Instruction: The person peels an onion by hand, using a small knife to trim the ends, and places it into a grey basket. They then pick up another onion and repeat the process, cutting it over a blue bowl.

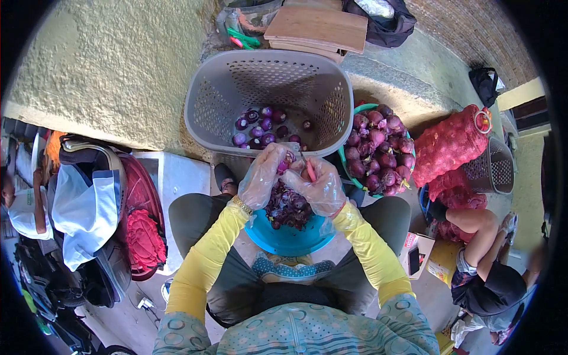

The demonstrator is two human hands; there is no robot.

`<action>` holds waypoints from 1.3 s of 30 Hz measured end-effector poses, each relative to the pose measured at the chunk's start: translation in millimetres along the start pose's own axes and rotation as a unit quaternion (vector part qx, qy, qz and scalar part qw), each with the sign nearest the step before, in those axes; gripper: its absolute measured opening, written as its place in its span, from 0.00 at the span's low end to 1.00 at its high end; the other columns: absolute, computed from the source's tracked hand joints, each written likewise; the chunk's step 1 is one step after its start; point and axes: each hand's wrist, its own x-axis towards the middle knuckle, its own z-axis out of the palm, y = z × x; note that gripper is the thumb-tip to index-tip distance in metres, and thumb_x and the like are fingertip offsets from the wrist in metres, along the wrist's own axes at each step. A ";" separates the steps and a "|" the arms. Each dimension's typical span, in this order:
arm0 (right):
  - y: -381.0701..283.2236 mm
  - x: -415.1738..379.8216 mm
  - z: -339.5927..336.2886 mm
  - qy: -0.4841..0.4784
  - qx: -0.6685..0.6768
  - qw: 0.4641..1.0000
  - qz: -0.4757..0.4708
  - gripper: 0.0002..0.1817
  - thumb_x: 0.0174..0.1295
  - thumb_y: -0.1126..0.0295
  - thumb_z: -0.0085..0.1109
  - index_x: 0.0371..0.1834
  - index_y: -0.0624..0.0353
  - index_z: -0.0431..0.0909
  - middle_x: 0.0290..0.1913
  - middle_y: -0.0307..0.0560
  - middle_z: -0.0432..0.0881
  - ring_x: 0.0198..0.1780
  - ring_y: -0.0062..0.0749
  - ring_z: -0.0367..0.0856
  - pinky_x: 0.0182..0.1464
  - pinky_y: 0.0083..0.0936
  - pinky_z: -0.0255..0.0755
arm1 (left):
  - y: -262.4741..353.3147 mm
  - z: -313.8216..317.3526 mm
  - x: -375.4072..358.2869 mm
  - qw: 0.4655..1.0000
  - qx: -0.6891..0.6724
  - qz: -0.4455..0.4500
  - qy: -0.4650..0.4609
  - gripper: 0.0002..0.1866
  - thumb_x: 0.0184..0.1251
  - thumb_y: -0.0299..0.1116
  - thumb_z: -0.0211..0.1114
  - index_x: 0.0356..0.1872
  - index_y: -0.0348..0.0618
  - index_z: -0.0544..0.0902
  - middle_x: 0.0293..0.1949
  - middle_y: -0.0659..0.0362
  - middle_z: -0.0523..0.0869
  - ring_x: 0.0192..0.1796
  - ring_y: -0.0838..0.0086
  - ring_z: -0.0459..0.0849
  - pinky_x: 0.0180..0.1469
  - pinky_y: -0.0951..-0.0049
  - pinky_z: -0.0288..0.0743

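Observation:
My left hand [264, 176], in a clear plastic glove, is closed around a red onion [284, 165] that shows only in part. My right hand [320, 188], gloved the same way, grips a small knife by its reddish handle [311, 170]; its blade is mostly hidden near the onion. Both hands are close together over a blue basin [290, 247] between my knees, which holds dark purple onion skins [288, 207]. Just beyond them stands a grey perforated basket [269, 149] with several peeled onions [266, 124] on its bottom.
Right of the basket, a green-rimmed tub [344, 161] is heaped with unpeeled red onions [381, 142]. Beside it leans a red mesh sack [452, 145]. Another person [482, 236] sits at the right. A white box [183, 180] and a red chair [139, 177] stand left.

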 end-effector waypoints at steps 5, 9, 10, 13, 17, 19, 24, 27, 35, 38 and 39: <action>-17.9 -0.7 1.7 -0.029 0.067 0.995 0.063 0.12 0.65 0.66 0.71 0.33 0.61 0.79 0.29 0.31 0.78 0.30 0.14 0.70 0.34 0.18 0.70 | 13.8 7.6 -5.3 0.998 -0.062 -0.014 0.018 0.18 0.84 0.44 0.53 0.56 0.41 0.81 0.45 0.66 0.79 0.47 0.82 0.75 0.54 0.76 0.72; -17.7 2.3 -3.0 -0.044 0.082 0.991 0.092 0.11 0.66 0.66 0.69 0.33 0.61 0.80 0.29 0.30 0.78 0.30 0.13 0.70 0.33 0.18 0.68 | 11.0 2.8 -0.9 0.999 -0.015 0.037 0.002 0.19 0.84 0.44 0.52 0.59 0.40 0.81 0.46 0.66 0.79 0.48 0.83 0.74 0.53 0.77 0.71; -17.7 2.6 -4.4 -0.042 0.090 0.990 0.097 0.10 0.66 0.67 0.69 0.33 0.61 0.80 0.29 0.30 0.78 0.30 0.13 0.70 0.34 0.17 0.69 | 9.2 1.6 -0.6 0.999 -0.015 0.038 0.002 0.19 0.84 0.44 0.52 0.59 0.40 0.81 0.46 0.66 0.79 0.48 0.83 0.74 0.53 0.77 0.71; -15.4 1.9 -5.1 -0.040 0.090 0.991 0.092 0.10 0.67 0.67 0.69 0.34 0.61 0.80 0.30 0.30 0.78 0.31 0.13 0.70 0.34 0.17 0.68 | 9.3 0.8 -0.5 0.998 -0.061 0.011 -0.011 0.19 0.84 0.44 0.52 0.59 0.40 0.81 0.46 0.66 0.79 0.48 0.83 0.74 0.54 0.78 0.71; -23.5 -0.4 -1.7 -0.009 0.071 0.996 0.048 0.09 0.67 0.67 0.69 0.37 0.63 0.82 0.29 0.30 0.77 0.31 0.14 0.69 0.34 0.18 0.69 | 5.9 -0.2 0.7 0.999 -0.024 0.020 -0.002 0.20 0.85 0.44 0.51 0.61 0.39 0.80 0.45 0.65 0.80 0.48 0.82 0.75 0.56 0.77 0.71; -23.4 0.9 -2.8 -0.015 0.045 0.998 0.043 0.10 0.66 0.67 0.69 0.39 0.64 0.83 0.29 0.30 0.76 0.31 0.14 0.69 0.35 0.19 0.69 | 4.7 1.9 1.9 0.997 -0.071 0.002 0.005 0.20 0.85 0.44 0.51 0.61 0.39 0.79 0.45 0.65 0.80 0.48 0.82 0.76 0.57 0.77 0.71; -14.1 0.1 -2.7 -0.031 -0.010 0.999 0.039 0.12 0.65 0.67 0.71 0.44 0.65 0.84 0.29 0.30 0.76 0.32 0.14 0.68 0.35 0.19 0.69 | 1.5 -0.1 -1.0 0.997 -0.072 -0.004 0.003 0.19 0.84 0.43 0.51 0.57 0.39 0.80 0.47 0.62 0.82 0.49 0.80 0.77 0.59 0.75 0.72; -16.7 -0.7 0.3 -0.056 0.104 0.990 0.071 0.13 0.64 0.65 0.71 0.44 0.64 0.84 0.28 0.30 0.74 0.31 0.15 0.66 0.34 0.20 0.67 | 1.8 0.9 -2.5 1.000 0.001 0.014 0.017 0.17 0.84 0.42 0.52 0.55 0.39 0.80 0.47 0.60 0.83 0.50 0.79 0.78 0.58 0.73 0.73; -11.4 3.4 2.3 0.026 -0.101 0.994 0.005 0.16 0.64 0.66 0.69 0.25 0.61 0.72 0.20 0.34 0.65 0.26 0.20 0.60 0.27 0.26 0.63 | 0.0 2.1 1.8 0.986 0.125 0.088 0.069 0.14 0.82 0.38 0.54 0.52 0.38 0.80 0.47 0.56 0.84 0.49 0.75 0.78 0.57 0.71 0.74; -13.2 5.3 7.7 0.067 -0.124 0.990 -0.021 0.17 0.64 0.67 0.67 0.24 0.61 0.70 0.20 0.34 0.64 0.25 0.20 0.60 0.27 0.25 0.62 | -7.4 -3.2 2.1 0.985 0.129 0.081 0.075 0.15 0.82 0.39 0.54 0.53 0.37 0.81 0.46 0.56 0.84 0.48 0.75 0.79 0.57 0.71 0.74; -2.1 8.2 5.6 0.068 -0.124 0.990 -0.021 0.17 0.64 0.67 0.67 0.24 0.61 0.70 0.20 0.34 0.64 0.25 0.20 0.60 0.27 0.25 0.62 | -10.7 -5.4 3.2 0.981 0.144 0.098 0.080 0.16 0.82 0.40 0.53 0.53 0.37 0.81 0.45 0.57 0.84 0.48 0.74 0.80 0.57 0.71 0.74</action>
